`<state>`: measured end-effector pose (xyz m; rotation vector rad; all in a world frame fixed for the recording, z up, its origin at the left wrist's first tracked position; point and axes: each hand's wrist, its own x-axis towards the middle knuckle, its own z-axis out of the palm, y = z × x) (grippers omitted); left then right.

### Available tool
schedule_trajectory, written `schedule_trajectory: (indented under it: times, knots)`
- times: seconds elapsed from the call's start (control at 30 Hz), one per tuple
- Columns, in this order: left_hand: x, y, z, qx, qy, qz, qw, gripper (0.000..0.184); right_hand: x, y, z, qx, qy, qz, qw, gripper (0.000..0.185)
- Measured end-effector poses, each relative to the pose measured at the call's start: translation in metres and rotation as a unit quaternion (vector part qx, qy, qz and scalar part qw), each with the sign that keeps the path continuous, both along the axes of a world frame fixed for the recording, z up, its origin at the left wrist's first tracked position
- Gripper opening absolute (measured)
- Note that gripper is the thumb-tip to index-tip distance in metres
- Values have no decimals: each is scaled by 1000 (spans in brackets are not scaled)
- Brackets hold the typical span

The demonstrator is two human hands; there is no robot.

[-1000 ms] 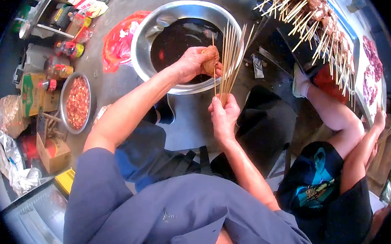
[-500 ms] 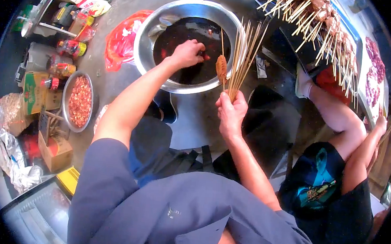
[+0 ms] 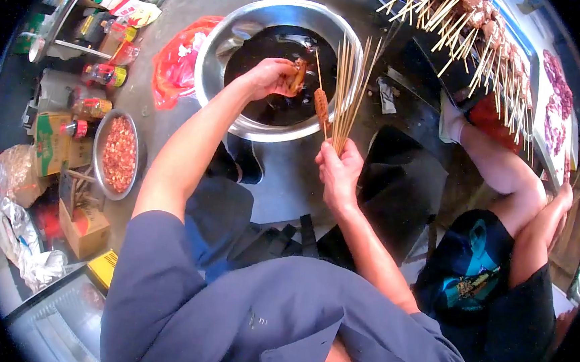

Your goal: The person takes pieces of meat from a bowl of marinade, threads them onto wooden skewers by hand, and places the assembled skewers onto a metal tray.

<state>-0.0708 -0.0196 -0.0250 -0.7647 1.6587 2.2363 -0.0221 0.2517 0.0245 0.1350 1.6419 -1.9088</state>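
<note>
My left hand [image 3: 275, 77], fingers closed, grips a wet brown piece of meat [image 3: 298, 76], perhaps a chicken wing, over the dark liquid [image 3: 261, 108]. That liquid fills the bottom of a large steel basin [image 3: 212, 61]. Beside the basin's near right rim, my right hand [image 3: 340, 171] is wrapped round a fan of bamboo skewers [image 3: 350, 94] pointing upward. One of those skewers carries a ridged brown piece of meat [image 3: 321, 106] at its lower part, just above my fingers. The hands are apart from each other.
A steel bowl of chopped reddish pieces [image 3: 118, 154] stands at left, near bottles [image 3: 104, 74] and cardboard boxes [image 3: 83, 228]. A red plastic bag [image 3: 177, 65] lies against the basin. At upper right are many loaded skewers [image 3: 488, 37]; a seated person's knee [image 3: 522, 180] is below them.
My left hand has come up out of the dark liquid, slightly leftward, with a piece of meat in it. The skewers in my right hand have shifted a little left.
</note>
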Motion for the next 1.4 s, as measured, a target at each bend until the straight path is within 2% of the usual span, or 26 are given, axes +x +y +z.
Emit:
schedule_trajectory:
  times: [0.03,0.2,0.27,0.37,0.5,0.63,0.7,0.77,0.8,0.83,0.9,0.93,0.97,1.03,1.07,1.17,1.2,1.3,1.4]
  knots:
    - [1,-1,9,91,31,28,995,22,1,0,-2,0,3,5,1000,8]
    - [3,-9,36,159,113,43,980,23,4,-1,1,0,-11,36,999,9]
    - [4,-8,41,66,118,90,987,27,6,-1,-4,17,2,46,999,9]
    - [7,-7,49,33,116,107,987,36,7,0,-4,15,2,56,998,10]
    - [7,-12,44,-15,131,134,982,31,9,-1,-3,3,4,55,998,11]
    - [10,-4,56,-79,51,129,987,32,9,-1,-6,7,9,64,998,11]
    - [8,-4,54,-72,62,135,986,38,10,-1,-6,5,8,69,998,11]
    - [5,-4,52,-10,119,150,982,43,10,-1,-5,8,10,70,997,11]
    - [5,-6,52,72,165,139,974,47,10,-1,-6,8,10,70,997,11]
    - [4,-9,53,72,165,139,974,47,10,-1,-6,6,10,71,997,11]
    - [2,-16,52,224,147,146,952,43,10,-1,-6,3,10,71,997,12]
    - [0,-18,49,241,137,173,945,38,10,-1,-5,7,10,73,997,11]
    - [-1,-19,45,241,137,173,945,38,10,-1,-5,12,11,75,997,11]
    - [-2,-14,43,118,190,165,961,36,10,-1,-7,11,12,79,997,12]
    - [-1,-11,43,123,188,208,952,37,11,-1,-7,11,14,81,997,12]
    - [-3,-5,51,135,148,238,950,39,10,-1,-6,24,17,91,995,12]
    - [-3,-8,50,146,161,199,956,37,10,0,-6,23,18,91,995,12]
    - [-4,-8,48,193,160,183,951,35,9,0,-4,20,21,93,995,12]
    - [-7,-1,54,193,166,229,939,30,10,0,-1,10,12,90,996,12]
